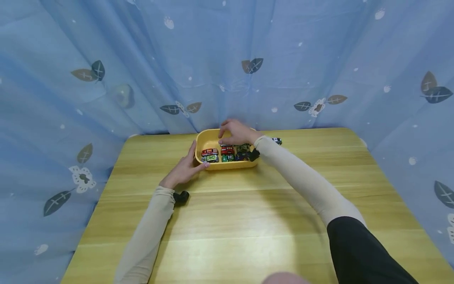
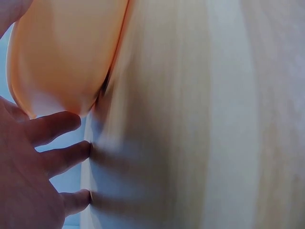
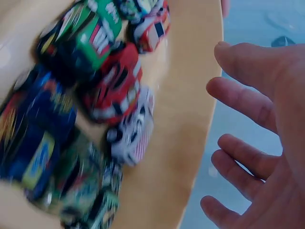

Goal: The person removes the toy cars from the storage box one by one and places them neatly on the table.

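Note:
A yellow plastic bin stands near the table's far edge with several toy cars inside. They include a red car, a green car, a dark blue car and a white car. My left hand rests against the bin's left end, thumb at the front corner, the other fingers spread and fairly straight. Over the bin's back part hovers my right hand; its fingers are apart and loosely bent, with nothing between them in the right wrist view. My right hand and wrist hide part of the bin's inside.
A black-and-white toy car lies on the wooden table beyond the right sleeve, partly hidden. A blue leaf-patterned curtain hangs right behind the table's far edge and along both sides.

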Demonstrator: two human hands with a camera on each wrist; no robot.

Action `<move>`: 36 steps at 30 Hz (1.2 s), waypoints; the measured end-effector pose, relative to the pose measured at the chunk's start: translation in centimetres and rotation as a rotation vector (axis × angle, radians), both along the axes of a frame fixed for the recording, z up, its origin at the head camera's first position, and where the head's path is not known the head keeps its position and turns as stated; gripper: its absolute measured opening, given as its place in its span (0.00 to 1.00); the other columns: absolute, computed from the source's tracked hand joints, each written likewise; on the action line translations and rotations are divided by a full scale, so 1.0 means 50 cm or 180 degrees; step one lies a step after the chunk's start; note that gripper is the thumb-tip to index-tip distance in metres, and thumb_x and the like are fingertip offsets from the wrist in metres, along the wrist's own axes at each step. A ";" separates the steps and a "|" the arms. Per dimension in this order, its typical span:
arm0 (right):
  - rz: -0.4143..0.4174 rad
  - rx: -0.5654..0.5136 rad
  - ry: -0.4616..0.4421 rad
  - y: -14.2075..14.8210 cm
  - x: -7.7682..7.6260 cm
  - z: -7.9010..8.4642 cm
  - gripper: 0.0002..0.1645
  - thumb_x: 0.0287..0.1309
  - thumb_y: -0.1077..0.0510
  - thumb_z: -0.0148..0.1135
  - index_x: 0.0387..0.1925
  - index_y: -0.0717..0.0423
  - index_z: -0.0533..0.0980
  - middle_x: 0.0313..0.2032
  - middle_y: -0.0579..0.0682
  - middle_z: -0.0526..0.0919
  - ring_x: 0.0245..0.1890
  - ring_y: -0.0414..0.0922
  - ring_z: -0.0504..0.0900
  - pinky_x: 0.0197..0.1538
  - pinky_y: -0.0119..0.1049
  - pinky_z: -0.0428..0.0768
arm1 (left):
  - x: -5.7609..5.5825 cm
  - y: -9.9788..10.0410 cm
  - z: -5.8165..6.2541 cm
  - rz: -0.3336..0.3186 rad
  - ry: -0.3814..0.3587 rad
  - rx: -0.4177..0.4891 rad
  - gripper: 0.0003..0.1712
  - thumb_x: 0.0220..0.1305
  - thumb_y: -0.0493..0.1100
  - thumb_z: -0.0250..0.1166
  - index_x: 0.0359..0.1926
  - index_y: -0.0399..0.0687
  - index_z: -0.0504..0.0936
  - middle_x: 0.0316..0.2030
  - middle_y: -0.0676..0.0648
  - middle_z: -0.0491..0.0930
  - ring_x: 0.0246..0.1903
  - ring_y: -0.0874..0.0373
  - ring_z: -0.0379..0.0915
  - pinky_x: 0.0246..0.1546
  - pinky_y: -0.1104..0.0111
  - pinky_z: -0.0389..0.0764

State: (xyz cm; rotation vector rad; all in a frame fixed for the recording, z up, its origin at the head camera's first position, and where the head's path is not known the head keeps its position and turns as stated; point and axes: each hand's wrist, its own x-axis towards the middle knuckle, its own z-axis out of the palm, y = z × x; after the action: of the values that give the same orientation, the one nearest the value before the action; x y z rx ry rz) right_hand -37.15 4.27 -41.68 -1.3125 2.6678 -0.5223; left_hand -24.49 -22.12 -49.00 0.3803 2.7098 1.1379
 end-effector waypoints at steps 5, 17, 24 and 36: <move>0.0068 0.0130 -0.0019 -0.043 0.003 -0.015 0.18 0.69 0.46 0.71 0.51 0.53 0.89 0.63 0.55 0.85 0.76 0.57 0.69 0.81 0.50 0.61 | 0.006 -0.002 -0.003 0.0019 0.0000 0.0045 0.67 0.71 0.72 0.63 0.86 0.58 0.24 0.80 0.29 0.57 0.78 0.33 0.58 0.79 0.41 0.58; -0.0026 0.0454 -0.0259 -0.074 0.008 -0.019 0.18 0.67 0.45 0.74 0.52 0.49 0.90 0.80 0.63 0.62 0.83 0.61 0.54 0.83 0.61 0.53 | 0.009 0.002 -0.002 -0.0006 0.0046 0.0076 0.66 0.72 0.71 0.63 0.85 0.62 0.23 0.80 0.30 0.58 0.78 0.32 0.59 0.79 0.40 0.57; -0.0080 0.0711 -0.0262 -0.084 0.006 -0.026 0.18 0.68 0.40 0.71 0.53 0.41 0.90 0.83 0.58 0.57 0.85 0.58 0.49 0.82 0.67 0.50 | 0.008 0.005 0.001 0.0044 0.0018 -0.0021 0.67 0.70 0.75 0.61 0.86 0.61 0.24 0.83 0.34 0.51 0.79 0.29 0.53 0.80 0.36 0.50; -0.0154 0.0842 -0.0352 -0.094 0.004 -0.028 0.19 0.67 0.36 0.71 0.52 0.38 0.90 0.84 0.55 0.54 0.85 0.58 0.48 0.82 0.68 0.48 | 0.005 0.004 -0.001 0.0044 0.0029 -0.0043 0.67 0.71 0.74 0.61 0.86 0.58 0.24 0.83 0.33 0.52 0.78 0.29 0.55 0.79 0.37 0.53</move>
State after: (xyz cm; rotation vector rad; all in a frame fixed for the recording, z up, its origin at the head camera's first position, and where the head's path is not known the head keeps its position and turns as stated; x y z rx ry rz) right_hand -36.95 -0.44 -43.07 -1.1141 2.5754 -0.2283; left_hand -24.22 -21.92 -49.04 0.3661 2.7308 1.1236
